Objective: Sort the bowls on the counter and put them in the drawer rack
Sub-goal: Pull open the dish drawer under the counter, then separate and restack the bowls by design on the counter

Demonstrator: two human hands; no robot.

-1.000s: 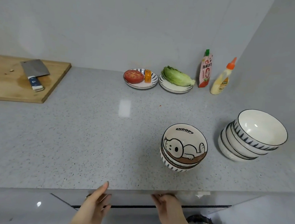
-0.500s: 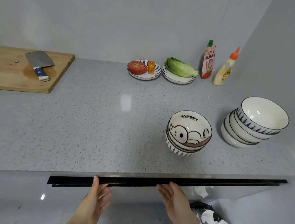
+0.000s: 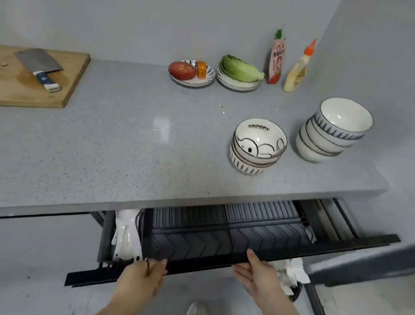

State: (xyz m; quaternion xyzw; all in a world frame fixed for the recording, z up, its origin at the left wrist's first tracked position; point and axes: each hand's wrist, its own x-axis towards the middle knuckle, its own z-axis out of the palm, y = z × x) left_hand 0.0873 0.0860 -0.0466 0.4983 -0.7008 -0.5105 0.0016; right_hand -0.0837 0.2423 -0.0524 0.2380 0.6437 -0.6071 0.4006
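Two stacks of bowls stand on the grey counter (image 3: 102,154) at the right. The nearer stack (image 3: 256,158) has a Snoopy bowl on top. The farther stack (image 3: 326,144) is white with dark dashes and leans a little. Below the counter a drawer is pulled out, showing a black ribbed rack (image 3: 220,238). My left hand (image 3: 142,276) grips the drawer's front edge (image 3: 92,276) from below. My right hand (image 3: 257,273) holds the same edge further right, thumb on top.
A wooden cutting board (image 3: 66,79) with a cleaver (image 3: 38,65) lies at the back left. Two plates with a tomato (image 3: 183,70) and lettuce (image 3: 240,69) and two sauce bottles (image 3: 277,58) stand by the wall. White items (image 3: 127,235) sit in the drawer's left part. A bin (image 3: 288,278) is below.
The drawer has slid out from under the counter with both hands on its front edge, and the rack inside now shows. The bowls have stayed in place.
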